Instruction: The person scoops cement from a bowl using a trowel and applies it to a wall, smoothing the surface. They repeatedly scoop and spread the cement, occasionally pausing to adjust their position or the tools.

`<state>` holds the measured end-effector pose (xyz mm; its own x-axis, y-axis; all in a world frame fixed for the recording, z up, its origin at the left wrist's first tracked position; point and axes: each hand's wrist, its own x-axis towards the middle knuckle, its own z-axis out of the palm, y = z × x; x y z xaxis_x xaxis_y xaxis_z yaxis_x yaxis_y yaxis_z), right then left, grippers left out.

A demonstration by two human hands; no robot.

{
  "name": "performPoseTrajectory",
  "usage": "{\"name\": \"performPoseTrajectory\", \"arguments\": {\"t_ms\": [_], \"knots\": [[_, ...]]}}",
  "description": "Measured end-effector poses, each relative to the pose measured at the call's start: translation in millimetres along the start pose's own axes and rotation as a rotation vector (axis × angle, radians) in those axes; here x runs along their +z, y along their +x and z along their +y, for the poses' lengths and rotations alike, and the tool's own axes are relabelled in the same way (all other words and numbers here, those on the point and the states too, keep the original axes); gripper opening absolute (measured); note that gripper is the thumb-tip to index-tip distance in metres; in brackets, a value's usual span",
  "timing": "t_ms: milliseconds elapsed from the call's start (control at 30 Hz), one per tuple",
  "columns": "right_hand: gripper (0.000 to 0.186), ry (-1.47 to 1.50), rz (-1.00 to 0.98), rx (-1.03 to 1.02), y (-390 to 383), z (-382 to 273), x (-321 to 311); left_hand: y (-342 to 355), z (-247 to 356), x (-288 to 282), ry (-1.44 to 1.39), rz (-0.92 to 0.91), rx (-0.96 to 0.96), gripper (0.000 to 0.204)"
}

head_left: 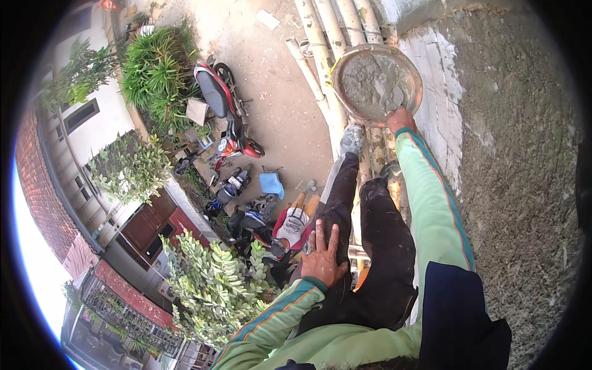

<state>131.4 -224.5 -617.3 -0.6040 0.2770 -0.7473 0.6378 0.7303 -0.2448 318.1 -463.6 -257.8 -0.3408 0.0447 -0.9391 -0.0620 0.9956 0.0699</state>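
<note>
Evidently the plastering was partway along: rough grey mortar covered the wall (pixel 512 160) across the right of the frame, while a pale bare strip (pixel 435 92) at the upper right seemed left to coat. A round basin (pixel 417 86) sat on the bamboo poles (pixel 331 28) at the upper centre, its wet mix (pixel 367 80) plentiful and apparently unused in good part. The right hand (pixel 401 119) was at its lower rim; whether its grip was closed on a tool, I cannot tell. Near the centre, the left hand (pixel 324 259) lay open, fingers spread, on a dark trouser leg (pixel 338 200).
</note>
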Motion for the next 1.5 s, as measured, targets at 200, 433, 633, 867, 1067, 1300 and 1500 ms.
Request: {"name": "performPoseTrajectory", "arguments": {"t_ms": [200, 433, 633, 867, 1067, 1300, 1500], "knots": [[0.055, 0.023, -0.204, -0.212, -6.5, -6.1, 7.3, 0.3, -6.3, 8.1, -0.127, 0.024, -0.007, 0.111], [0.056, -0.05, -0.09, -0.101, -91.7, -21.5, -83.1, -12.6, -7.7, -6.4, -0.064, 0.045, -0.001, 0.108], [0.044, -0.103, -0.012, -0.291, -301.5, -56.6, -237.3, -30.8, 0.6, -16.0, -0.153, 0.109, 0.018, 0.1], [0.037, -0.241, -0.013, -0.864, -633.7, -151.3, -531.5, -21.9, 5.3, -84.3, -0.237, 0.319, 0.338, 0.086], [0.023, 0.152, -0.328, -0.994, -766.2, -158.7, -683.6, -19.5, -55.5, -135.2, -0.204, 0.448, 0.25, 0.087], [0.032, 0.918, 1.016, -0.633, -827.6, 35.1, -755.4, -20.1, -146.6, -197.5, -0.559, 0.489, 0.229, 0.08], [0.029, 0.846, 0.851, -0.262, -868.3, 123.0, -609.9, -15.6, -219.5, -216.1, -0.56, 0.635, -0.068, 0.072]]}}
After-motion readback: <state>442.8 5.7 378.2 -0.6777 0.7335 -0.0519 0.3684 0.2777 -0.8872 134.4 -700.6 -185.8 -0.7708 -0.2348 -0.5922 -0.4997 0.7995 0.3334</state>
